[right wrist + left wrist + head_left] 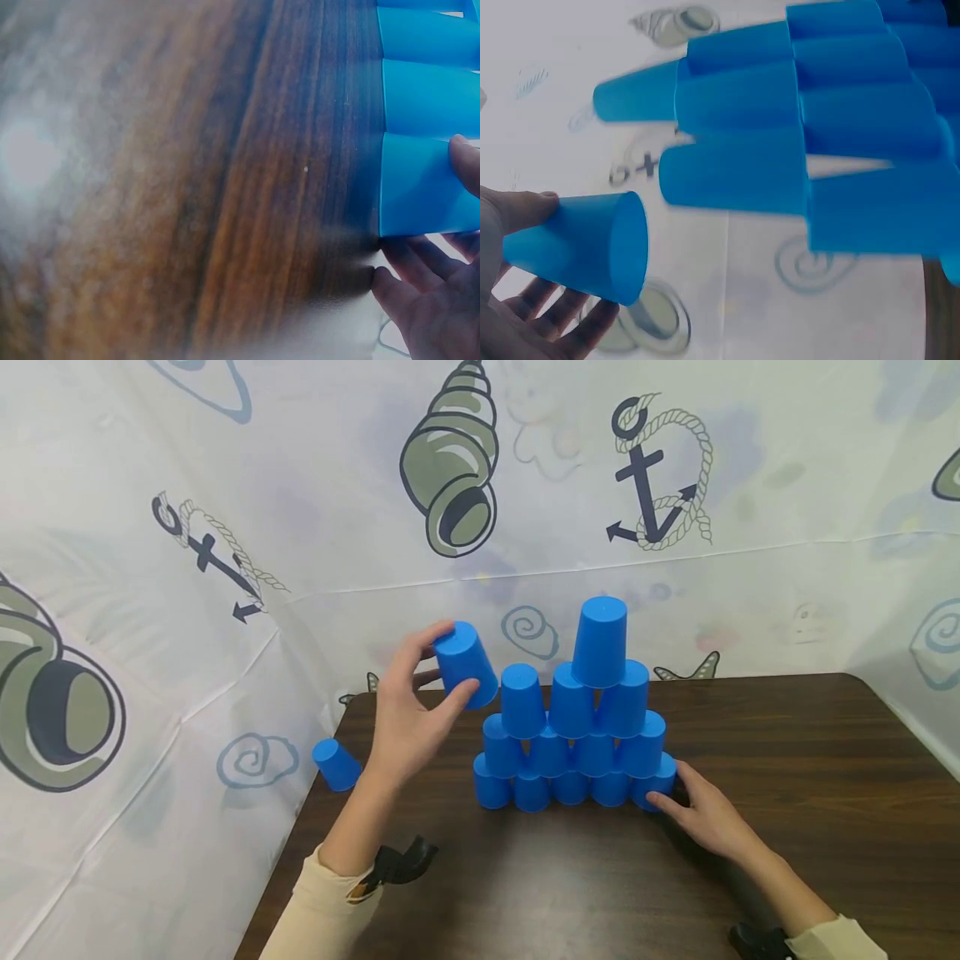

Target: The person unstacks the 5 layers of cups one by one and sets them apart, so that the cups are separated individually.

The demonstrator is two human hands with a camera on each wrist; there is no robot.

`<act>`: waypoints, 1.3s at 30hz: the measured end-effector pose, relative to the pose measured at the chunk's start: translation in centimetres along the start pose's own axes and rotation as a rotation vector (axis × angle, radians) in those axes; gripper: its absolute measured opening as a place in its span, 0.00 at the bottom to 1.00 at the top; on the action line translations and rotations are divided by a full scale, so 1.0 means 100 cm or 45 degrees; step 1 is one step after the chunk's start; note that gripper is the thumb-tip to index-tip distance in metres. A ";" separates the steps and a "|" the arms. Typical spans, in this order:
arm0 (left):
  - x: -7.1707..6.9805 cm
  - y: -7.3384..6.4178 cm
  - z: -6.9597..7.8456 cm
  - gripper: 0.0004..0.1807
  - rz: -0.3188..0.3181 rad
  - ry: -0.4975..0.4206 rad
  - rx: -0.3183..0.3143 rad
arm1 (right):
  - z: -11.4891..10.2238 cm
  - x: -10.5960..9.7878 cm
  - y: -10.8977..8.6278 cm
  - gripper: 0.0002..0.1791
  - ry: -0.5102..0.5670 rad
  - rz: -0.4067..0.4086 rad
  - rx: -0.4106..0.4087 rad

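My left hand (408,718) grips an upside-down blue plastic cup (467,666) between thumb and fingers. This cup is tilted in the air, left of the stack's upper rows. In the left wrist view, its open mouth shows and the held cup (577,244) is apart from the stacked cups (735,172). A blue cup pyramid stands on the table, its cups mouth down. Three cups form its third row, and a single top cup (602,639) rests over the right two. My right hand (708,814) holds the bottom row's rightmost cup (651,789), thumb in front, fingers along its side.
Another blue cup (337,765) stands by itself near the left edge of the dark wooden table (787,735). A white cloth (337,485) printed with shells and anchors hangs behind the table and along its left side.
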State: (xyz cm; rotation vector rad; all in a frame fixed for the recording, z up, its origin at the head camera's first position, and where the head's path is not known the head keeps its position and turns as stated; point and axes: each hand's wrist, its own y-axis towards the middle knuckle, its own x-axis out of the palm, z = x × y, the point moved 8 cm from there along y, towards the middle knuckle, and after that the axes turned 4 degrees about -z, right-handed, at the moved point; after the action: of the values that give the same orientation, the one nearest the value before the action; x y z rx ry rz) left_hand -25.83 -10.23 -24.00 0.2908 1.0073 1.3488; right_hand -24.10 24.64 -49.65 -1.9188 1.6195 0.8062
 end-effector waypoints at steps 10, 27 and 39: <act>-0.057 -0.056 -0.064 0.33 0.169 0.176 -0.280 | 0.000 0.000 0.000 0.41 0.000 -0.004 0.005; -0.063 -0.139 -0.200 0.33 0.139 0.608 -0.571 | 0.002 -0.001 -0.001 0.43 0.008 -0.001 0.020; -0.064 -0.153 -0.220 0.29 0.109 0.697 -0.749 | 0.001 -0.001 0.000 0.41 0.008 0.012 -0.001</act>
State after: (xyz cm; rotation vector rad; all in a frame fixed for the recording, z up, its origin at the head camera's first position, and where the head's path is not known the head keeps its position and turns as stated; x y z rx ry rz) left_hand -31.09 -27.88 -44.49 -0.5084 0.9882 1.7823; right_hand -24.14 24.78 -49.63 -1.9174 1.6329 0.8053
